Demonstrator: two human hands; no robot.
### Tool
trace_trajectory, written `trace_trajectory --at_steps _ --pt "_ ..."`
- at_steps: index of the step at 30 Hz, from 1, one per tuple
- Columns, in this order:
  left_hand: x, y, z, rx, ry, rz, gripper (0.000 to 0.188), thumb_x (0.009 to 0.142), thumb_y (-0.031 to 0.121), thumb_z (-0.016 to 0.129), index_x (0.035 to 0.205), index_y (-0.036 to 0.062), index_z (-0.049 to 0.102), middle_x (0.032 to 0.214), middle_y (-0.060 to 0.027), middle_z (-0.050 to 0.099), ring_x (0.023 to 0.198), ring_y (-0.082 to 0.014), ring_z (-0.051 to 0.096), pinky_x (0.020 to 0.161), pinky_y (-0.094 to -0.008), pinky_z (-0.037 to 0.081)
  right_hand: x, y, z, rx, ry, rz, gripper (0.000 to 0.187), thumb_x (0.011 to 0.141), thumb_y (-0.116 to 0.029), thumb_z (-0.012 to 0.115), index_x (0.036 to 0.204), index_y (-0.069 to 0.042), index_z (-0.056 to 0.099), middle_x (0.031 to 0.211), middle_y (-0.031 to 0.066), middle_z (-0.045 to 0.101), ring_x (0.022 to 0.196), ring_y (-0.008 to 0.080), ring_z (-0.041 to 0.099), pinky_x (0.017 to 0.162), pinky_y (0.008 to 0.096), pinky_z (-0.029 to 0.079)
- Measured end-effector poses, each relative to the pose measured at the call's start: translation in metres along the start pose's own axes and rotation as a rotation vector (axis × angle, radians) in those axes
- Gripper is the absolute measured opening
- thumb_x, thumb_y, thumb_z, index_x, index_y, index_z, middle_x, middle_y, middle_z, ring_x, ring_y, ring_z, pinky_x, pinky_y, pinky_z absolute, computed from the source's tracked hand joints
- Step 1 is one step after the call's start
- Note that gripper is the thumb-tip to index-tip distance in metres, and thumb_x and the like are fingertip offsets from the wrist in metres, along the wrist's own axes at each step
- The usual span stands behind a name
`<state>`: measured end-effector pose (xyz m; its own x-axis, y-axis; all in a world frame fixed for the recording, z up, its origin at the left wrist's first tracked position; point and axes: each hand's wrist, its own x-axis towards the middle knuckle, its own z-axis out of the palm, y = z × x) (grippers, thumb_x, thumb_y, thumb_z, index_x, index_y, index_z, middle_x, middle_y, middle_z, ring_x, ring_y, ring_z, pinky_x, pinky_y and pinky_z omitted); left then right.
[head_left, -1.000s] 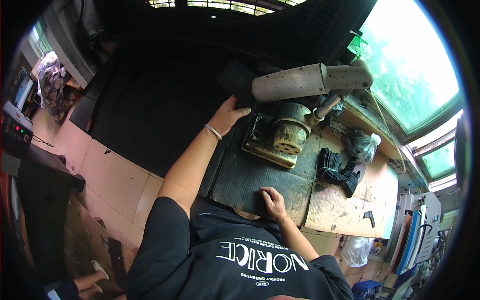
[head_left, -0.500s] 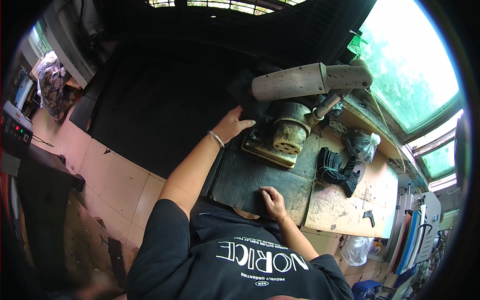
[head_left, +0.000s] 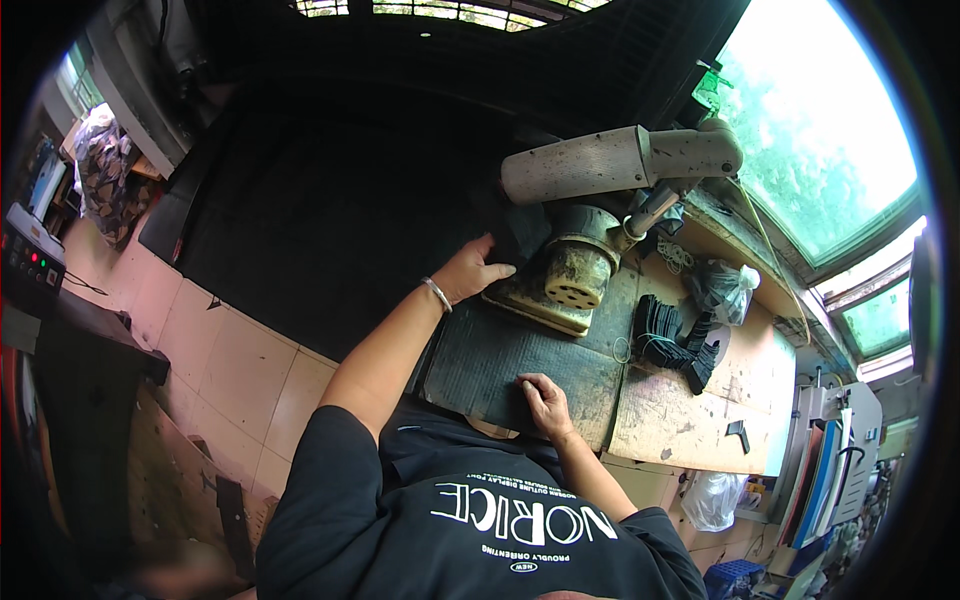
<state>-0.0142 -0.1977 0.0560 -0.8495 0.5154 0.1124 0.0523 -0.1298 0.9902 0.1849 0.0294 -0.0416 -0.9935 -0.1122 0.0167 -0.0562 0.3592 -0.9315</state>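
Observation:
My left hand (head_left: 472, 272) reaches out over the table beside the machine. Thumb and fingers pinch a dark flat piece (head_left: 522, 232), whose outline blends into the black sheet behind it; its material is unclear. The machine (head_left: 582, 270) has a stained cylindrical housing with holes, on a pale worn base plate (head_left: 540, 312), and an angled white arm (head_left: 580, 165) above. My right hand (head_left: 546, 404) rests on the dark ribbed mat (head_left: 480, 365) near the table's front edge. Its fingers are curled, with nothing seen in them.
Right of the machine lie a bundle of black strips (head_left: 660, 335), a knotted plastic bag (head_left: 728, 292) and a small black piece (head_left: 738, 436). A large black sheet (head_left: 300, 220) covers the left side. A window (head_left: 820, 130) stands at the right.
My left hand has drawn slightly nearer, and the dark piece has swung down and nearer, in front of the machine housing's left side. The right hand has stayed put.

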Motion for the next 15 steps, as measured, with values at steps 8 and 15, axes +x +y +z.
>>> trace_trajectory --at_steps 8,15 --pt "-0.0039 -0.0043 0.0079 0.043 0.024 0.099 0.053 0.084 0.006 0.066 0.133 -0.0012 0.050 0.129 -0.0106 0.059 0.119 -0.0185 0.053 0.105 -0.0310 0.038 0.0001 0.0018 0.0001 0.000 0.003 0.010 0.016 0.095 -0.009 0.057 0.105 -0.001 0.065 0.096 0.0118 0.068 0.093 0.0210 0.066 0.085 0.0292 0.050" --pt "-0.0035 0.0013 0.0044 -0.025 0.068 0.079 0.049 0.083 0.005 0.066 0.130 -0.0008 0.051 0.124 -0.0079 0.061 0.114 -0.0172 0.055 0.102 -0.0310 0.041 -0.0005 0.0015 -0.0005 -0.014 -0.001 -0.007 0.017 0.097 -0.011 0.055 0.106 -0.001 0.065 0.096 0.0077 0.069 0.092 0.0151 0.064 0.084 0.0272 0.049"
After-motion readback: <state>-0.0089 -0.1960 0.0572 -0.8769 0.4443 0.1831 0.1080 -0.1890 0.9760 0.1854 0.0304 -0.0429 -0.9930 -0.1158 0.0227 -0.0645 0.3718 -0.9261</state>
